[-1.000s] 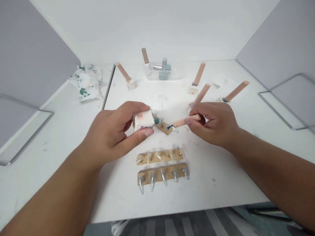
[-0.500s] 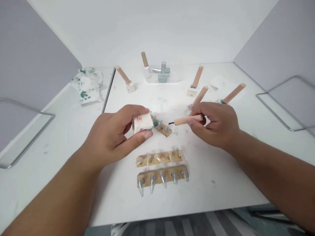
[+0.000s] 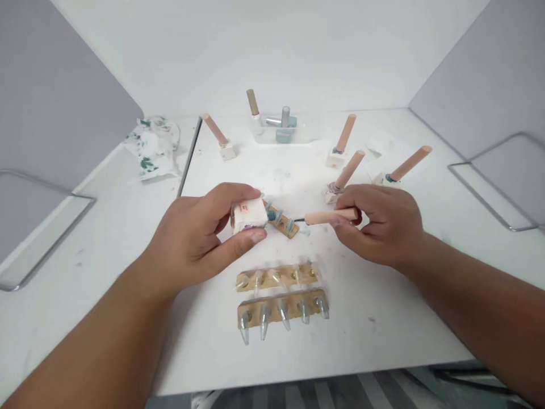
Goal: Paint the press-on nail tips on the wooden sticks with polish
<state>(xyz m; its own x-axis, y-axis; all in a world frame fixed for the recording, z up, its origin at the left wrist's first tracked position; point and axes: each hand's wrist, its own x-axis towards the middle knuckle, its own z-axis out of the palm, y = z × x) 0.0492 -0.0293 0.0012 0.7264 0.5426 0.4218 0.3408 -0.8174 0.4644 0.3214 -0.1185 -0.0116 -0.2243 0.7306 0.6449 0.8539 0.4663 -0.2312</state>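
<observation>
My left hand (image 3: 208, 227) grips a white square nail polish bottle (image 3: 249, 215), tipped sideways so its teal-stained neck faces right. Between the fingers of my right hand (image 3: 374, 224) is a pink-handled nail polish brush (image 3: 326, 216), its dark bristle tip pointing left toward the bottle, apart from it. Behind the bottle lies a wooden strip (image 3: 290, 230) bearing pale teal nail tips, partly hidden. Nearer to me are two more wooden strips: the rear strip (image 3: 279, 276) holds clear nail tips, the front strip (image 3: 272, 307) silvery translucent ones.
Several pink-capped bottles stand beyond my hands, among them a left bottle (image 3: 227, 149) and a right bottle (image 3: 335, 158). A clear tray (image 3: 259, 136) with teal bottles sits at the back. Green-stained tissue (image 3: 151, 150) lies far left. Metal wire handles (image 3: 494, 227) rise at both sides.
The brush has shifted slightly right and down, a little farther from the bottle neck. My left hand and the bottle stay nearly still.
</observation>
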